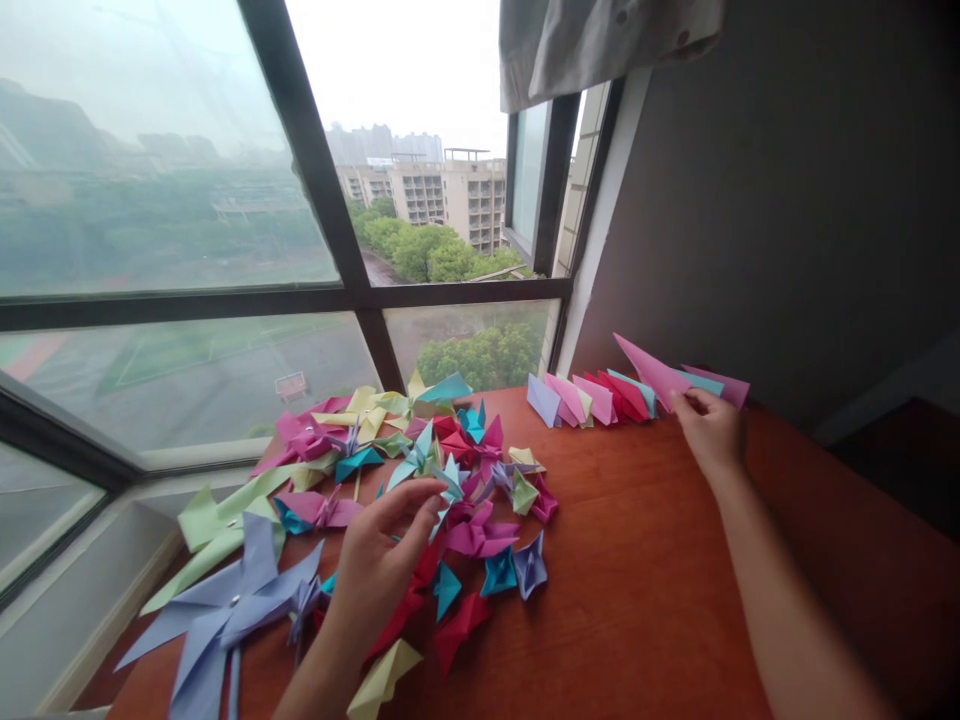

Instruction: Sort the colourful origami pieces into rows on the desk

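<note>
The right hand (711,436) pinches a pink folded paper (654,372); whether the left hand (388,548) grips anything cannot be told. A light edge pinch should preserve its creases.

Pink paper plane (649,370): sharply creased, long pointed nose aimed up and left, lower end pinched in right hand (709,428). Sits in front of row of folded planes (592,400), which stand close together in lavender, pink, red, light blue. Light blue folded paper (453,478): spiky points, just beyond left hand's (386,540) fingertips; contact unclear.
</note>
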The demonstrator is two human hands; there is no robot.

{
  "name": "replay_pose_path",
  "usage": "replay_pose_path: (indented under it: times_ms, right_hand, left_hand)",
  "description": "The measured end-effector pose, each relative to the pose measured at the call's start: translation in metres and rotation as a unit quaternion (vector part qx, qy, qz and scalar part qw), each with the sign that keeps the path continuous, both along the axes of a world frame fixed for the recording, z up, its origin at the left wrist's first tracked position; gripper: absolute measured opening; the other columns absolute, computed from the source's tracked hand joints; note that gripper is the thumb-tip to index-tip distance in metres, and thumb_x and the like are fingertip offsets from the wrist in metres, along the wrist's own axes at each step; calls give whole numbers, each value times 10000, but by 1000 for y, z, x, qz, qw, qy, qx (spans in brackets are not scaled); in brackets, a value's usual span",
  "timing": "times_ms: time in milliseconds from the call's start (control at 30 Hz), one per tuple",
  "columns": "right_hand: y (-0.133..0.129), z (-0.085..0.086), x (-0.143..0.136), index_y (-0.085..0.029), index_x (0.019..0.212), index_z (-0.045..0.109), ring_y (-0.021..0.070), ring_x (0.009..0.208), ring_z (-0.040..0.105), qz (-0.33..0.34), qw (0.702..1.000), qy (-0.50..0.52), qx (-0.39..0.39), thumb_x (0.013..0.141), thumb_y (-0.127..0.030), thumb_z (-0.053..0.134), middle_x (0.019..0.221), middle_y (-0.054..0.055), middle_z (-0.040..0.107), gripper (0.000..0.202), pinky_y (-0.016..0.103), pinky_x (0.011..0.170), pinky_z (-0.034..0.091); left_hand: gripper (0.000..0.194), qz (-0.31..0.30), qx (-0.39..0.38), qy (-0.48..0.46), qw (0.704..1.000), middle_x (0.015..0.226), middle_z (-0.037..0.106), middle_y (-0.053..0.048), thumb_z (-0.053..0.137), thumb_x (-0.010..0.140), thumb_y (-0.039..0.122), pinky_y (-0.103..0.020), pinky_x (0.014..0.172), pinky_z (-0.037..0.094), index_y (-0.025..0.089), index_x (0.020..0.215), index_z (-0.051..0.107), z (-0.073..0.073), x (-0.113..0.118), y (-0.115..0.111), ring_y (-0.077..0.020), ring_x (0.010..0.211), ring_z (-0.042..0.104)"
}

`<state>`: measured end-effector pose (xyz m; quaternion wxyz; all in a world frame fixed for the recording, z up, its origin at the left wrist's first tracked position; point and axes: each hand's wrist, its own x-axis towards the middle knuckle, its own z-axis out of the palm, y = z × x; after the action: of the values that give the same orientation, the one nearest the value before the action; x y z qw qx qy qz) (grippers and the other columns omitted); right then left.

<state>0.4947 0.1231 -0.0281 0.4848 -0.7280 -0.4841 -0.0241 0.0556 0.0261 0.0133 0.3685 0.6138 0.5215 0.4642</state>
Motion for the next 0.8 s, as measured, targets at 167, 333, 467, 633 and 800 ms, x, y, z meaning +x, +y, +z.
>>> replay_pose_path:
  times_ms: [167,333,467,633,800]
  right_hand:
    - [19,-10,44,-170,680,642,184,548,513,-64,995,-57,-50,753,-381,537,665,93,666,247,304,529,311]
    - [33,-25,59,-177,660,658,146,495,369,-77,984,-119,-112,763,-341,522,616,82,630,237,320,526,242]
    - [40,-34,61,-159,704,708,137,499,351,-75,980,-139,-123,779,-325,526,664,109,657,258,323,533,239]
    - [39,-37,57,-163,948,762,184,599,512,-66,982,-126,-121,774,-306,546,821,123,723,312,303,556,317]
    - [25,-26,35,-176,973,760,241,754,641,-52,993,-89,-64,784,-337,546,883,113,748,328,321,648,427]
  left_hand:
    - [200,-11,9,14,1000,961,759,-61,644,862,320,-271,740,572,199,993,736,1,2,-4,-209,834,728]
    - [190,-11,10,5,1000,931,763,-58,646,852,314,-277,719,579,202,974,741,1,3,-5,-218,816,733]
    - [192,-6,11,10,1000,938,763,-61,647,849,316,-279,719,580,201,973,739,1,2,-4,-218,815,731]
    - [190,-6,10,12,1000,950,762,-66,653,846,312,-275,717,579,196,967,742,1,2,-4,-218,822,729]
    - [194,-9,15,7,1000,957,759,-66,649,853,309,-280,737,577,198,984,740,0,2,-4,-217,834,728]
